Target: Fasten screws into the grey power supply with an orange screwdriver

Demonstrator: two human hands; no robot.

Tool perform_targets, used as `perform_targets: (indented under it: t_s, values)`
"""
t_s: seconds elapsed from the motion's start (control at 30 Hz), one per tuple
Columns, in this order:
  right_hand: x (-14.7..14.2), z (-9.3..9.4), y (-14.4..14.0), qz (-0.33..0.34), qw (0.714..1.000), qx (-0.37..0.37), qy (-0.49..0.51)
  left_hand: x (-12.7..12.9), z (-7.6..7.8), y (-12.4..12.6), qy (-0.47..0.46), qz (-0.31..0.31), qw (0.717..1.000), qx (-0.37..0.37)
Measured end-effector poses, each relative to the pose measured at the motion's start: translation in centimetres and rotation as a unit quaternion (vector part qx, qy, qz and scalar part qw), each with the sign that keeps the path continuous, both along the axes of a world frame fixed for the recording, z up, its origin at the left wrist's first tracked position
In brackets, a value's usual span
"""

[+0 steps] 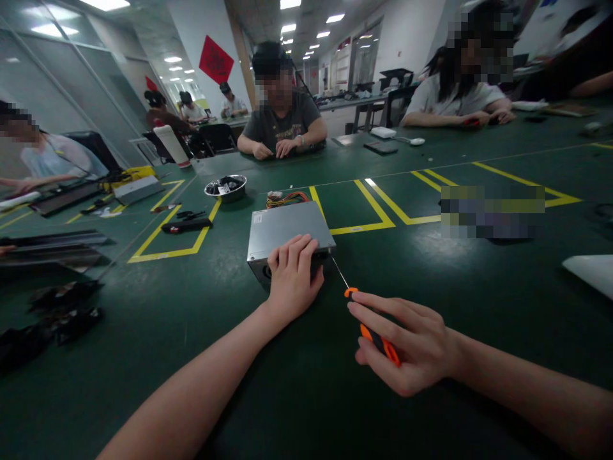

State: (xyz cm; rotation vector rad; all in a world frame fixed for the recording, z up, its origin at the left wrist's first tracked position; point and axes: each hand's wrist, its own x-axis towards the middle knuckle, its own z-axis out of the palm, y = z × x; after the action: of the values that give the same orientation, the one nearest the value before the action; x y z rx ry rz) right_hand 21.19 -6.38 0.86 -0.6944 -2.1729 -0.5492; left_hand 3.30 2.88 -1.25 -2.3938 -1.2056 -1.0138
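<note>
A grey metal computer power supply [287, 227] sits on the green table in front of me, with a bundle of coloured cables [292, 199] behind it. My left hand [294, 278] grips its near side, fingers over the top edge and thumb at the dark front face. In my right hand [407, 342] is an orange and black screwdriver [379, 345], held between thumb and fingers. Its thin shaft slants up and left, the tip at the power supply's near right corner. Whether the tip sits in a screw is too small to tell.
A metal bowl [226, 188] of dark small parts stands behind to the left, near a black tool [186, 225]. Yellow tape [361, 228] marks areas on the table [268, 409]. Dark parts lie far left. Several people sit around; one person [282, 121] faces me across the table.
</note>
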Motion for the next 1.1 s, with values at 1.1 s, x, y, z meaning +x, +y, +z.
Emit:
perform_targets:
  t_s: [1.1]
  values:
    - [-0.4, 1.3, -1.3, -0.039, 0.993, 0.055, -0.097, -0.7, 0.2, -0.1, 0.014, -0.006, 1.000, -0.007]
